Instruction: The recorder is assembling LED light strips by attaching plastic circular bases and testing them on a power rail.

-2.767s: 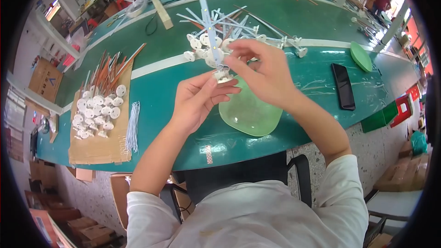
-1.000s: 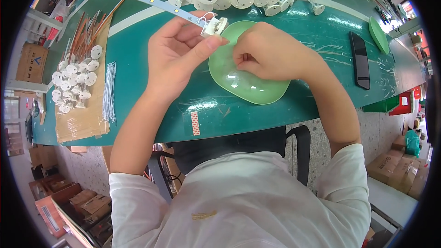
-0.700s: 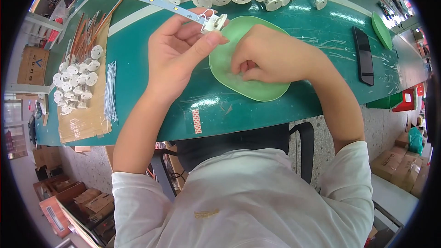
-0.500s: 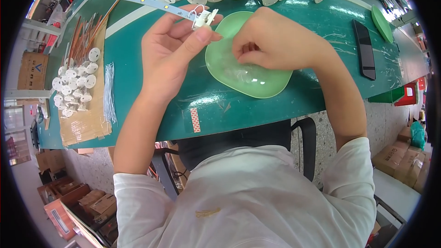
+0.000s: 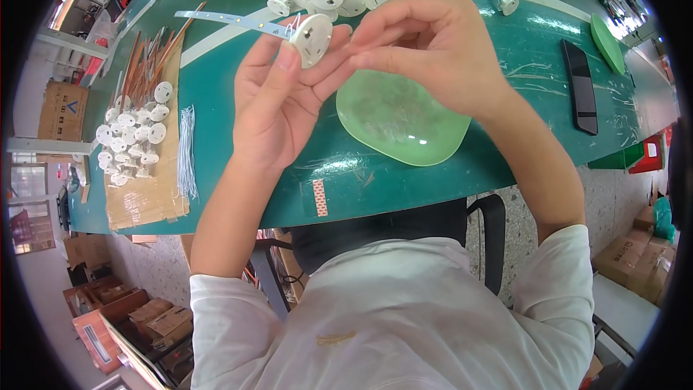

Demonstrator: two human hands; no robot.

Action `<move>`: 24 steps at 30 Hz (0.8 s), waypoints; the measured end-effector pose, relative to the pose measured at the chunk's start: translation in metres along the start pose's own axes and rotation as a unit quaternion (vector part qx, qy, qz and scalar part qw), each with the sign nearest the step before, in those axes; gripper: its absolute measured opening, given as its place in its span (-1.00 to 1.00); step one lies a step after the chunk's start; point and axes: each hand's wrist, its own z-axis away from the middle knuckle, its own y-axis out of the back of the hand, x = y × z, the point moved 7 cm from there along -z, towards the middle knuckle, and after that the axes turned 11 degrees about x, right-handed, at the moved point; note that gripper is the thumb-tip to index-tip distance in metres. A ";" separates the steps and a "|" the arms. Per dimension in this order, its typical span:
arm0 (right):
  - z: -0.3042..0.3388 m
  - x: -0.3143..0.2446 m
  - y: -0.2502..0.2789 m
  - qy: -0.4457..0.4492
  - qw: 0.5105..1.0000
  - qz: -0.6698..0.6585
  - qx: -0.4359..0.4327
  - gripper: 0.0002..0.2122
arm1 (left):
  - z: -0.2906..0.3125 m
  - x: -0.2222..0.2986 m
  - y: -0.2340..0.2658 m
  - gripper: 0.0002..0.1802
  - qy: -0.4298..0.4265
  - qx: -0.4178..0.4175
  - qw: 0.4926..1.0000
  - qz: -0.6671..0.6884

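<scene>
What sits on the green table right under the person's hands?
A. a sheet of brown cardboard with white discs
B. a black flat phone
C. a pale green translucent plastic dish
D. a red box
C: the pale green translucent plastic dish lies on the green table right below the left hand and right hand, which hold a round white plastic disc above it.

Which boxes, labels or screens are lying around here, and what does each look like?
Phone: right side of the green table, flat black slab, screen dark.
Sticker: table's near edge, small white strip with red marks.
Cardboard box: far left, brown, printed mark.
Cardboard boxes: floor at right, brown.
</scene>
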 end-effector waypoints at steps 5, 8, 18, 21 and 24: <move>0.027 -0.036 -0.014 0.491 0.815 0.292 0.093 -0.82 | 0.001 0.001 -0.004 -0.61 0.003 0.026 1.000 -0.010; 0.027 -0.033 -0.017 0.487 0.804 0.323 0.105 -0.79 | 0.000 0.003 -0.002 -0.62 -0.004 0.029 0.999 -0.014; 0.021 -0.035 -0.008 0.446 0.837 0.273 0.163 -0.73 | 0.002 0.004 0.001 -0.61 -0.009 0.011 1.000 -0.023; 0.023 -0.033 -0.009 0.427 0.837 0.320 0.120 -0.75 | 0.002 0.005 -0.002 -0.59 -0.010 0.000 1.000 -0.011; 0.025 -0.033 -0.010 0.420 0.863 0.254 0.121 -0.80 | 0.003 0.001 -0.003 -0.56 -0.001 0.000 1.000 -0.012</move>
